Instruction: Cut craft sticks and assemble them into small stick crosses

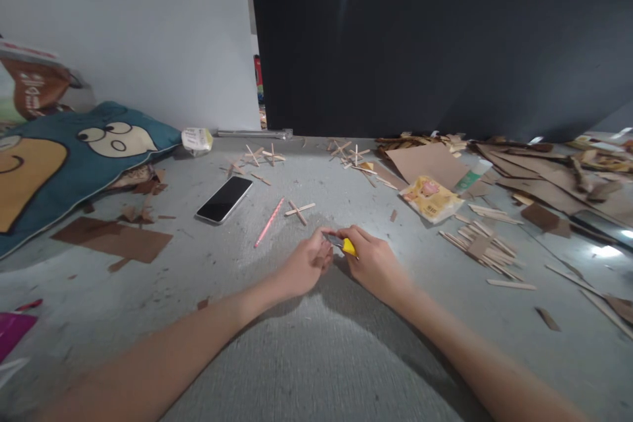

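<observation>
In the middle of the grey surface my right hand (pixel 372 258) is closed round a yellow utility knife (pixel 349 247), its metal blade pointing left. My left hand (pixel 307 262) is just across from it, fingers curled together by the blade tip. What those fingers pinch, if anything, is too small and hidden to make out. Beyond my hands lie two crossed wooden sticks (pixel 299 211) and a pink patterned pencil or straw (pixel 270 222). Further back stand several small joined stick pieces (pixel 273 156).
A phone (pixel 225 199) lies left of centre, near a blue cartoon cushion (pixel 119 145). To the right are a yellow packet (pixel 431 199), a glue stick (pixel 472 176), a bunch of wooden sticks (pixel 487 252) and cardboard scraps (pixel 529 171). A dark panel (pixel 435 39) rises behind.
</observation>
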A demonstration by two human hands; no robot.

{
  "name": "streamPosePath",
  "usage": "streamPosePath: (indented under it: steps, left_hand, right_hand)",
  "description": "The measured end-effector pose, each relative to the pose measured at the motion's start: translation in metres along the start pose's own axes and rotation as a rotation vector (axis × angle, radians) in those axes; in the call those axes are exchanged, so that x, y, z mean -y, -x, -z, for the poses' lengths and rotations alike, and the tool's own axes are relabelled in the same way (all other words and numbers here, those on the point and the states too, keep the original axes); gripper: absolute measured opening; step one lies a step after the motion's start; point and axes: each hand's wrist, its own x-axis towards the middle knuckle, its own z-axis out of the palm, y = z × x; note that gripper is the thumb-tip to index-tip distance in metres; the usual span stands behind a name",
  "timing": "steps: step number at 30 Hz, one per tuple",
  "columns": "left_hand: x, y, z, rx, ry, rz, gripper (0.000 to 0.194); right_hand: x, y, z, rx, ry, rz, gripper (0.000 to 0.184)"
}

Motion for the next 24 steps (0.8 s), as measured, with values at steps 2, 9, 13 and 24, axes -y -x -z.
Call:
streamPosePath:
  steps: [2,9,13,24]
  left_hand:
    - [0.004,0.0,0.0,-0.015,0.0,0.005,0.035]
    - [-0.007,-0.003,0.0,-0.143,0.019,0.034,0.029]
    - [-0.02,-0.008,0.005,-0.343,0.015,0.059,0.027]
    - [-0.015,-0.008,0.007,-0.377,-0.238,-0.071,0.028]
  right_hand:
    - [0.0,0.0,0.001,0.003,0.007,0.004,0.037]
    - [0.009,0.005,0.002,-0.045,0.001,0.043,0.04]
    - [0.023,0.009,0.001,-0.053,-0.105,0.058,0.04]
    - [0.012,0.003,0.01,-0.074,-0.216,-0.187,0.026]
